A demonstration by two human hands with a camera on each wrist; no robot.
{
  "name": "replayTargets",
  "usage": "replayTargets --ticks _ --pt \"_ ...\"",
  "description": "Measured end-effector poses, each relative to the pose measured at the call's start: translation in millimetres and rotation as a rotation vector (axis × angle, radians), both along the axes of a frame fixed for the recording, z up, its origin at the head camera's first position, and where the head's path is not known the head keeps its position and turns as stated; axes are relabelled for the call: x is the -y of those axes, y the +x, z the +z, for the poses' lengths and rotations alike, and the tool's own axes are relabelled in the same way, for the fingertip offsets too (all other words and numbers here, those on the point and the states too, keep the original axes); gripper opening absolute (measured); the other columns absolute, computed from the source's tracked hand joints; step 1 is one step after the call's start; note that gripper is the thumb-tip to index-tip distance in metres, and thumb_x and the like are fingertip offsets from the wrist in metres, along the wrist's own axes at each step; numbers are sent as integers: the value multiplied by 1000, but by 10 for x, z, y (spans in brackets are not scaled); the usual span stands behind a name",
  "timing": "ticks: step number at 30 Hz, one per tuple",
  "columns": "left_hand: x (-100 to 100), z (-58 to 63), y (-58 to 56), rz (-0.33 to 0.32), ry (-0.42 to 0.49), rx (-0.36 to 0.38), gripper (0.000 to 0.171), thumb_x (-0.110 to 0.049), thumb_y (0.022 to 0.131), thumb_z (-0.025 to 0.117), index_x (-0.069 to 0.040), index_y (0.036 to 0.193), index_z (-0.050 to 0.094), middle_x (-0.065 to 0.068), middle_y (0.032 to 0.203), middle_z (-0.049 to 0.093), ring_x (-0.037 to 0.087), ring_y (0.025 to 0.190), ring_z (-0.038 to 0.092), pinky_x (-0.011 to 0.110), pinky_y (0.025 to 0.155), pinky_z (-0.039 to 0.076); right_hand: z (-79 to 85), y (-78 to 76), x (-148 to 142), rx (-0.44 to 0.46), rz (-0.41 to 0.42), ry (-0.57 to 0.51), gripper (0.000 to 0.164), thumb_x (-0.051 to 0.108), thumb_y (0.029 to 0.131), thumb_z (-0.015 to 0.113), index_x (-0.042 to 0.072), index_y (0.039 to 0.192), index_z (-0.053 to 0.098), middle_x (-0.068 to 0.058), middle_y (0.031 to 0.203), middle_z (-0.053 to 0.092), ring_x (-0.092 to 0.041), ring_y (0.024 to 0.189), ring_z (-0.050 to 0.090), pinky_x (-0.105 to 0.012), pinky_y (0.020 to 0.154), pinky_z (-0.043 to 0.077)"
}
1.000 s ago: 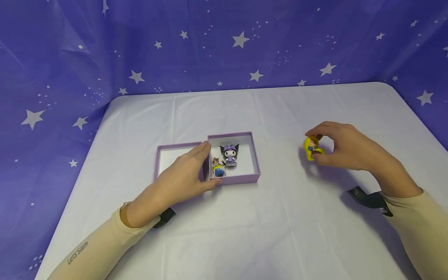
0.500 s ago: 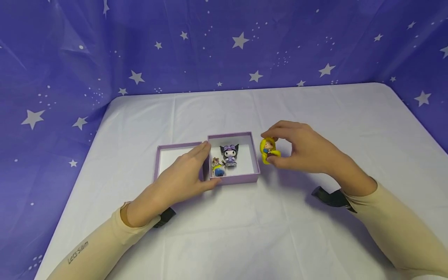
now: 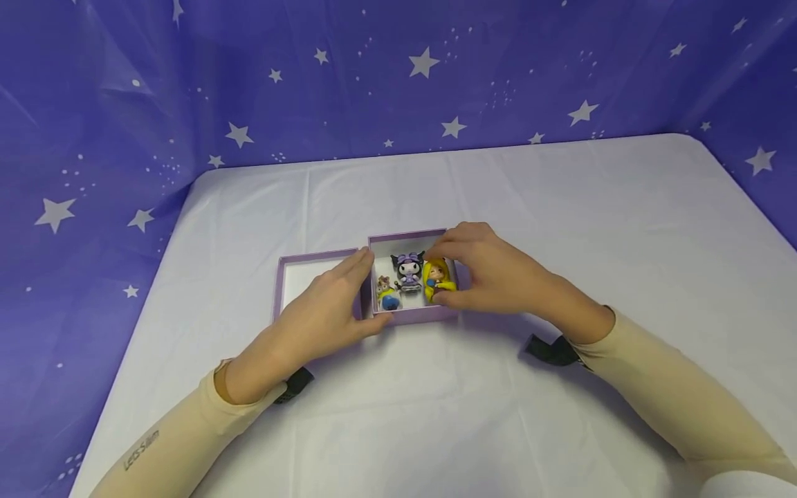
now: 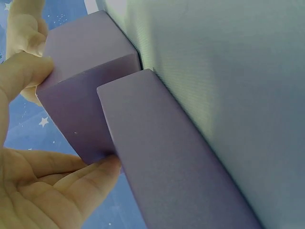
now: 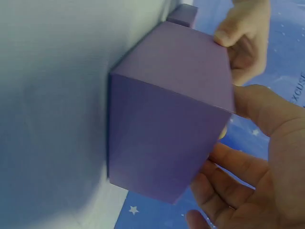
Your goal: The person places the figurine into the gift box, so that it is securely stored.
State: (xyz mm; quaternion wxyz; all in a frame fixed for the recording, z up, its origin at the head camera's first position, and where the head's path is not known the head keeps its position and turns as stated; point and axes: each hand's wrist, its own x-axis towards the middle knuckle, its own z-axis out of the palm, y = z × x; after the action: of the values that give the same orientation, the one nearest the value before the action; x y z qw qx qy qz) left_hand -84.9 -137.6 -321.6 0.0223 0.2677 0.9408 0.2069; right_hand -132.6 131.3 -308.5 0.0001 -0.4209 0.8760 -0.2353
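Observation:
My left hand (image 3: 324, 308) holds a shallow purple box (image 3: 417, 317) by its left side, thumb at the front wall and fingers near the back corner. Between the thumb and fingers of my right hand (image 3: 498, 277) is a yellow-haired doll figurine (image 3: 437, 278), inside the box at its right side. Beside it stands a figurine with black pointed ears (image 3: 409, 271). A smaller figurine in yellow and blue (image 3: 387, 296) is in the front left corner. In the right wrist view, the box wall (image 5: 167, 129) hides the figurines.
The box lid or second tray (image 3: 317, 258), purple-rimmed and white inside, lies against the left of the box, partly under my left hand. A white cloth (image 3: 405, 415) covers the table. A blue curtain with stars (image 3: 349, 90) hangs behind.
My right hand has carried the yellow-haired figurine leftward from the right of the table, over the rim and into the box. My left hand has stayed on the box.

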Motion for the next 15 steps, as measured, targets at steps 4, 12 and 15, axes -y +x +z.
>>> replayTargets --ticks 4,12,15 --pt "-25 -2 3 1 4 -3 93 -46 82 75 10 145 35 26 150 35 34 138 36 43 110 35 -8 -22 18 20 -33 49 46 40 75 80 15 112 71 7 109 65 -16 107 50 -48 97 32" --pt "-23 13 -12 13 -8 10 94 -46 81 75 10 146 34 25 150 35 34 137 37 43 110 34 -39 -45 98 89 -122 87 44 41 70 84 20 107 75 12 104 68 -18 96 46 -43 80 32" --pt "-24 -2 -18 14 -12 17 94 -46 81 75 10 146 34 25 150 35 34 137 37 44 110 34 -53 -52 141 125 -162 144 45 41 68 87 21 107 76 11 105 69 -21 96 45 -45 78 29"
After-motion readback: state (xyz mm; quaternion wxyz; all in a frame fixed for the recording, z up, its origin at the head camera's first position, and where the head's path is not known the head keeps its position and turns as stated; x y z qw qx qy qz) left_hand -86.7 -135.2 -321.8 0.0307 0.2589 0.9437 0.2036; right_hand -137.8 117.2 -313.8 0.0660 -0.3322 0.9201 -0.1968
